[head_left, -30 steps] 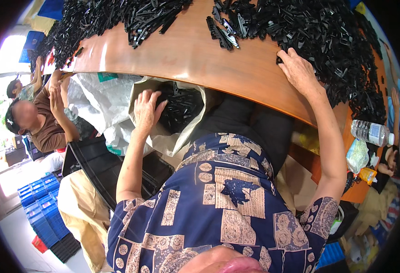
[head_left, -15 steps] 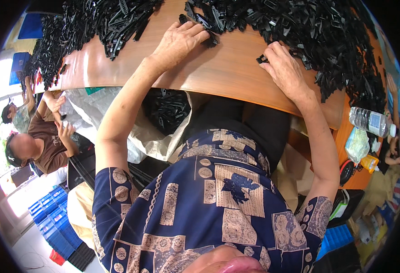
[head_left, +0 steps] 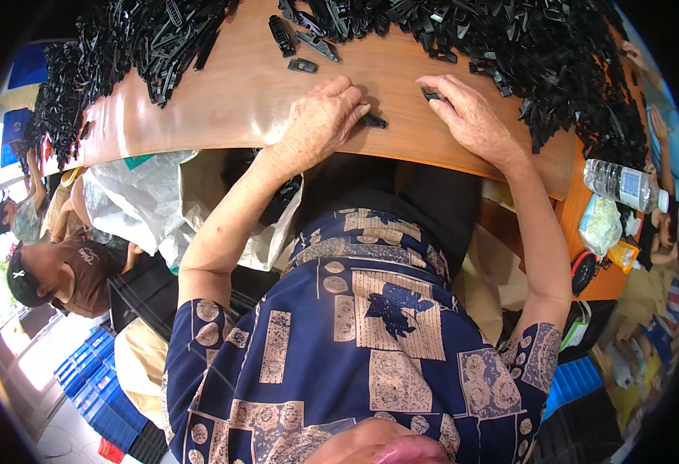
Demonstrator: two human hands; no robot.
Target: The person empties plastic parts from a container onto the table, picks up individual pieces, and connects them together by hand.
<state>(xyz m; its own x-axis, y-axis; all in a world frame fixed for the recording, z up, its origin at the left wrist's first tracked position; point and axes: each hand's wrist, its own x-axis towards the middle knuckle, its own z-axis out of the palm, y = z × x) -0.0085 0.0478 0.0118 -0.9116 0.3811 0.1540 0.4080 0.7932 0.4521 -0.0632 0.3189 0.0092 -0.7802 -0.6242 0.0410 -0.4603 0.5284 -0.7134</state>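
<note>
My left hand (head_left: 325,117) is low over the wooden table near its front edge, fingers curled. A small black plastic part (head_left: 373,121) sticks out from under its fingertips. To the right, my right hand (head_left: 471,120) pinches a small black plastic piece (head_left: 430,94) between thumb and fingers; most of that piece is covered. Beyond my left hand lie a few loose parts, among them a short black clip-like part (head_left: 302,66) and a ribbed black strip (head_left: 281,36).
Heaps of black plastic parts (head_left: 502,46) cover the far side of the brown table (head_left: 223,100). At right are a clear plastic bottle (head_left: 625,185) and a greenish bag (head_left: 600,224). Beside me hangs a white sack (head_left: 142,201). Blue crates (head_left: 100,387) are stacked left; other people sit nearby.
My left hand has drawn back from the far pile toward the table's front edge, and loose parts now show where it was. The right hand has shifted slightly left, still pinching its piece.
</note>
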